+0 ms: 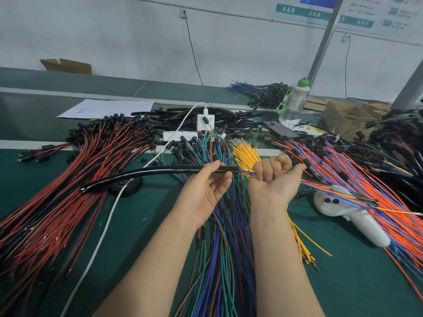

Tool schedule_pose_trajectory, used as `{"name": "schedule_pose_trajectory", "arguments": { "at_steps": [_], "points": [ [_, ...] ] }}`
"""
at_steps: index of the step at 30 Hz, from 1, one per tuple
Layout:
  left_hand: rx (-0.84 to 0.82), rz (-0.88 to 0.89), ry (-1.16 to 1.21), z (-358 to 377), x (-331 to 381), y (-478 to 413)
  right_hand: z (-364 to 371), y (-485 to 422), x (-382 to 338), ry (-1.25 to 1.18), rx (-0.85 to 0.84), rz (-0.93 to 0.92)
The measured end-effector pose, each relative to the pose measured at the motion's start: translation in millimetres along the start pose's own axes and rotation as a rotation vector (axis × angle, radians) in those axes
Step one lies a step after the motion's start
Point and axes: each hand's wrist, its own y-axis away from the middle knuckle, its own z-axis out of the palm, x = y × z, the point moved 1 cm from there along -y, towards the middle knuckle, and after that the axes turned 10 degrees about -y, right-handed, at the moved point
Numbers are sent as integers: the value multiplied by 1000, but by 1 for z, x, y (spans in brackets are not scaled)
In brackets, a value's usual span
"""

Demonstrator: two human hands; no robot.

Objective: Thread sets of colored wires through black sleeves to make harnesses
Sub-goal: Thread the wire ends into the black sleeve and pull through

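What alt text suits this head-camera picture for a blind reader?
A person's left hand holds a black sleeve while the right hand grips colored wires entering its end, above a green table heaped with wire bundles.

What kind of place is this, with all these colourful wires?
Probably a factory workbench where wire harnesses get made. Heaps of coloured wires cover the green table, loose black tubes are piled at the back, and the left hand holds one long black sleeve.

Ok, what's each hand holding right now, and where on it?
Left hand pinches the black sleeve near its right end; right hand grips the colored wires just outside that end.
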Motion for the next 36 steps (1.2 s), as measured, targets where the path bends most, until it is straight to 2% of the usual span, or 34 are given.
{"name": "schedule_pose_trajectory", "arguments": {
  "at_steps": [14,23,36],
  "points": [
    [21,8,-109,-2,-5,-4,2,-1,-4,0,3,-19],
    [-9,-54,34,2,-6,-1,-1,-1,0,-7,16,-6],
    [-24,-58,58,6,-8,1,-2,-2,0,-28,31,19]
  ]
}}
